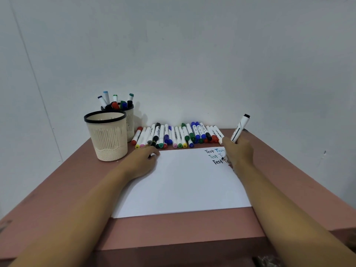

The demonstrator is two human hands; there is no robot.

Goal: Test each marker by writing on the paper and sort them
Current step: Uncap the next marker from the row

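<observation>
Grips black marker point(239, 130) in right hand point(239, 151), tip on paper point(183, 182); pinches small dark cap point(149, 156) in left hand point(143, 161).

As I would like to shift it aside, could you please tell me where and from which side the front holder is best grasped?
Probably wrap a hand round the front holder's ribbed wall, just below the black rim, coming from its near left side. It stands upright, and the second holder crowds its far right side.
</observation>
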